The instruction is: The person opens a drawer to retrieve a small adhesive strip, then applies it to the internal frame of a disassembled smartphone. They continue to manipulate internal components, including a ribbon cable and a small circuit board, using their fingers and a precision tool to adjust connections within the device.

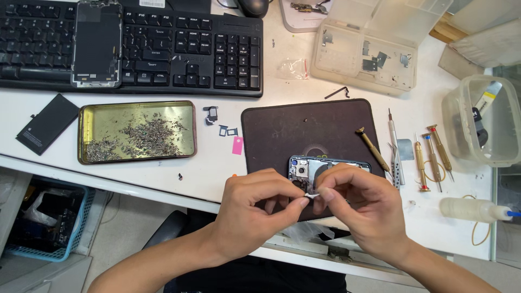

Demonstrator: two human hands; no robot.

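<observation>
An opened phone body [304, 165] lies on a dark work mat [304, 127] near the desk's front edge, mostly hidden behind my hands. My left hand [255, 209] and my right hand [355, 203] meet above it, fingertips pinched together on a tiny white strip [311, 195]. What the strip is attached to is hidden by the fingers.
A gold metal tray [135, 131] of several small screws sits left of the mat. Screwdrivers [431, 157] lie to the right, with a phone frame [97, 43] on a black keyboard [179, 49], a black battery [48, 123], clear parts boxes [369, 54] and a squeeze bottle [472, 209].
</observation>
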